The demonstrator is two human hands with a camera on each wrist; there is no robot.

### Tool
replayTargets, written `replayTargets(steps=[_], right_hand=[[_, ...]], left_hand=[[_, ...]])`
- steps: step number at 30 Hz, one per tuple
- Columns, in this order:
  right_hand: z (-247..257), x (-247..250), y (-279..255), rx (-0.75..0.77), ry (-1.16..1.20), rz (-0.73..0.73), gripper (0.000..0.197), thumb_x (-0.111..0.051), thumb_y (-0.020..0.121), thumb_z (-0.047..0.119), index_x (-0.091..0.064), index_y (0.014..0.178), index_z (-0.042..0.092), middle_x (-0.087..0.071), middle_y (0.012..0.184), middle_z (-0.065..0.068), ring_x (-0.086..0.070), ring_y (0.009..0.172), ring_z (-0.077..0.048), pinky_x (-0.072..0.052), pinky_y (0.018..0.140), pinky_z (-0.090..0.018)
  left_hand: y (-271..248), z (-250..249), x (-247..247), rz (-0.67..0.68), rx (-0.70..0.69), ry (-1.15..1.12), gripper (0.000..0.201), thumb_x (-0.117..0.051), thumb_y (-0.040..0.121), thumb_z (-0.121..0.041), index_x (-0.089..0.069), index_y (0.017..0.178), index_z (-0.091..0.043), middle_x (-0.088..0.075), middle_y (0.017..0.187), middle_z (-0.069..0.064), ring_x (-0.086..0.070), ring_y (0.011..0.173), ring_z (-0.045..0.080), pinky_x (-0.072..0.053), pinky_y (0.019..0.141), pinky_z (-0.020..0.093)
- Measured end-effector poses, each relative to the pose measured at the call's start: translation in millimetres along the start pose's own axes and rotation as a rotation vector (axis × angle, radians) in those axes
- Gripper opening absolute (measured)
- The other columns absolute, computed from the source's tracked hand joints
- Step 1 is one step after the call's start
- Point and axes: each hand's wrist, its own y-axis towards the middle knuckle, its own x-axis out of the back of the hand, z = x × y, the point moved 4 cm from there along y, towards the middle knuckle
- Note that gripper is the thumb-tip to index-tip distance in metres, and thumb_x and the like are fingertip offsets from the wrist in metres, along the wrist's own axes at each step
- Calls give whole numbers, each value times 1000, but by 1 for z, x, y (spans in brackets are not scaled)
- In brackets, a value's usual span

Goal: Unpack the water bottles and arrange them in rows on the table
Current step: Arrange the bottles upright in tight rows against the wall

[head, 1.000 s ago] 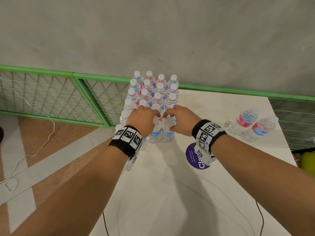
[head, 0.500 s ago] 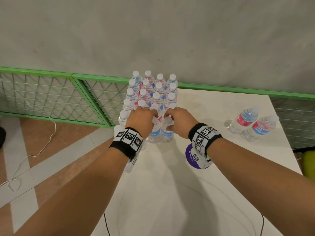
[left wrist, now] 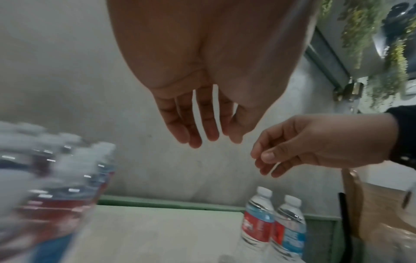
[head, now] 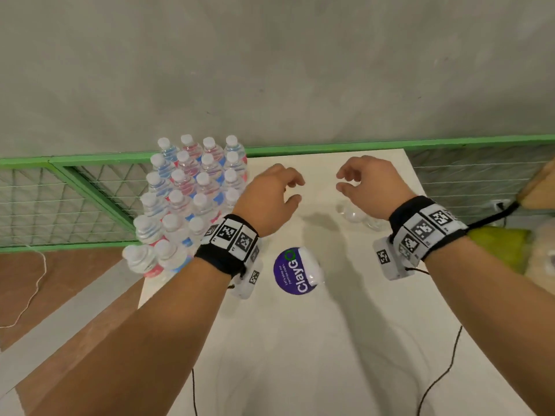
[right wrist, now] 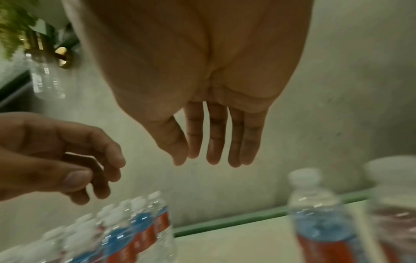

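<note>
Hands: the left hand [head: 271, 196] and the right hand [head: 371, 187] hang above the tabletop [head: 300, 340], a gap between them. Both are released; the fingers are loosely bent and hold nothing.
Left hand place: just at 3 o'clock of the block of bottles [head: 186, 199], not touching it as far as the head view shows.
Right hand place: over the two loose bottles [left wrist: 273, 222]; in the head view only their clear bases [head: 356, 217] show under the wrist.
Block of bottles: many capped water bottles stand upright, tightly together in rows, at about 10 o'clock of the tabletop, along its left edge. I cannot tell if wrap is around them.
Two loose bottles: they stand upright and touch each other, at about 2 o'clock, well apart from the block.
Sticker: a round purple sticker [head: 291, 271] lies on the tabletop between the wrists, at the centre.
Step in hand: I judge that the hands are between two grasps, on the way toward the two loose bottles.
Next move: it probably calls for lowering each hand round one bottle, closing on its body, and carrying it to the 3 o'clock side of the block.
Care: the bottles are light and narrow, so a sideways push could tip them or their neighbours.
</note>
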Motion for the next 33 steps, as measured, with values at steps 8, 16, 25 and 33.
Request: replayTargets(steps=[8,16,25,33], right_hand=[[-109,26,-8,-212,-148,95,51,-67,82,17,-54,131,25,-50,126,-9,-56,110,-28,-43,89,-29],[-131,9,-15,-164,-167,201,57,-55,81,-4,-55,131,24,-47,123,-6,-60,102,-27,-49,90,-33],[-132,9,-25,-144,-165,111,32,-71,81,18,-64,112,18,-54,105,-3,-60,93,-25,-51,82,-35],[-84,5,-38,-97,-93,128,28,-77,76,33,-67,97,19,-54,89,4,-54,84,-17,-43,71,-27]], left_hand=[[88,-65,-104,288,17,-32,72,-71,84,-28,-36,147,-26,-35,149,1,-51,124,20,-38,102,26],[119,-82,-156,408,15,84,73,-61,86,-12,-31,150,-32,-34,153,0,-46,131,27,-39,108,36],[100,-69,-145,267,8,102,33,-75,80,-18,-67,111,-18,-52,109,2,-60,90,25,-49,80,35],[33,-40,-85,195,51,-45,28,-76,82,-29,-67,106,-17,-55,99,0,-57,88,19,-47,82,31]])
